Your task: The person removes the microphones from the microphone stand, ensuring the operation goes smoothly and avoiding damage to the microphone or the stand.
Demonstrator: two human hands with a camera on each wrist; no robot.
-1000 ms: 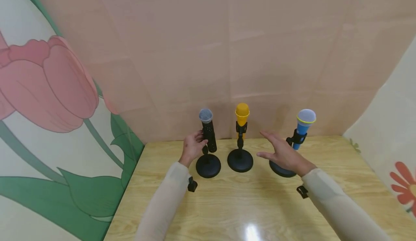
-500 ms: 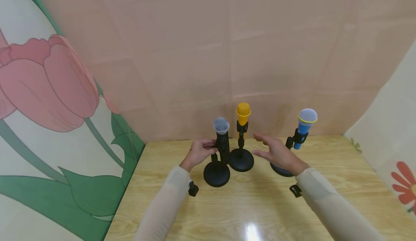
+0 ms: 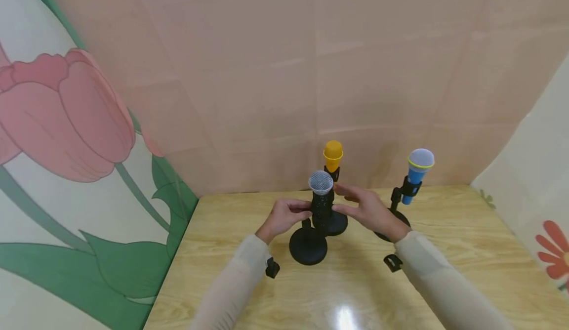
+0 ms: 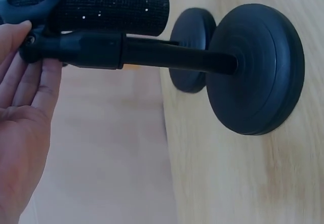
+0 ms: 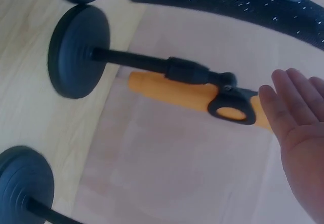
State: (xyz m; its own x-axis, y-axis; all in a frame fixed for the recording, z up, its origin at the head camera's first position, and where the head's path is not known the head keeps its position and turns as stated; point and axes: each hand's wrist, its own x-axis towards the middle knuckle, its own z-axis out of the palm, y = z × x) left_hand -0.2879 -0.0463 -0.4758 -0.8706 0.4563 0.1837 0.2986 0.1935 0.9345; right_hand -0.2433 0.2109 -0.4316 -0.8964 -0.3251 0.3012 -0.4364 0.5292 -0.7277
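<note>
While the left hand [image 3: 284, 217] pinches the black microphone's stand [image 4: 98, 50], the right hand [image 3: 368, 211] gapes beside it.

No legible text, brand, number or sign, the wrist views perhaps too soft.

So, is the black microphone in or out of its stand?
In: the left wrist view shows the stand with its clip round the black microphone.

Black, white-flecked microphone [image 3: 322, 202], silver mesh head [image 3: 321, 182] uppermost, sits roughly upright, clipped to a round-based black stand [image 3: 308, 247] held by the left hand [image 3: 286, 216].
</note>
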